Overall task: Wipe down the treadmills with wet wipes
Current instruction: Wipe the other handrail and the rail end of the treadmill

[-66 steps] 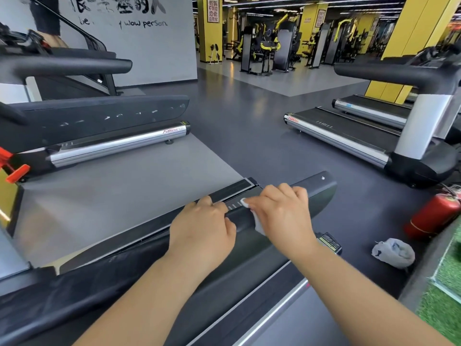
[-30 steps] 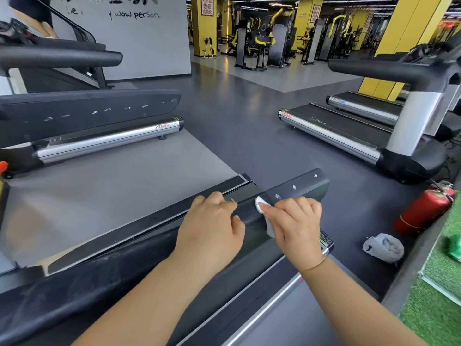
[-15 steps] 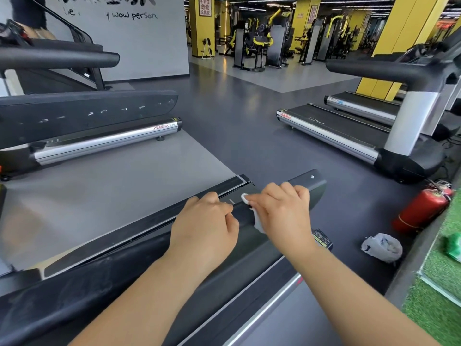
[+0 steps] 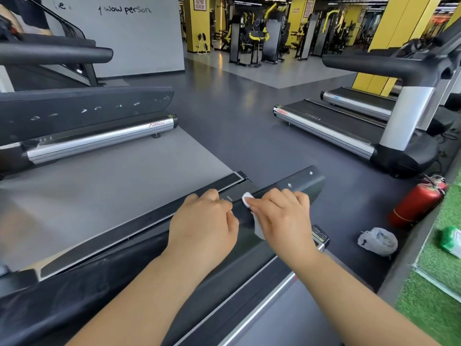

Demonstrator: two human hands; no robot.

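Observation:
A black treadmill handrail (image 4: pixel 299 186) runs diagonally across the lower middle of the head view. My right hand (image 4: pixel 282 216) grips a white wet wipe (image 4: pixel 248 196) wrapped over the rail, near its far end. My left hand (image 4: pixel 207 221) curls over the same rail just to the left, its fingers almost touching the wipe. Most of the wipe is hidden under my right hand. The treadmill's silver side rail (image 4: pixel 262 303) shows below my arms.
Another treadmill (image 4: pixel 99 138) stands to the left and two more treadmills (image 4: pixel 336 126) to the right. A red fire extinguisher (image 4: pixel 416 203), a grey plastic bag (image 4: pixel 378 240) and a green wipes pack (image 4: pixel 452 240) on artificial turf lie at the right.
My right hand slid the wipe back and forth along the rail: out toward the rail's end, then back near my left hand. My left hand stayed gripping the rail.

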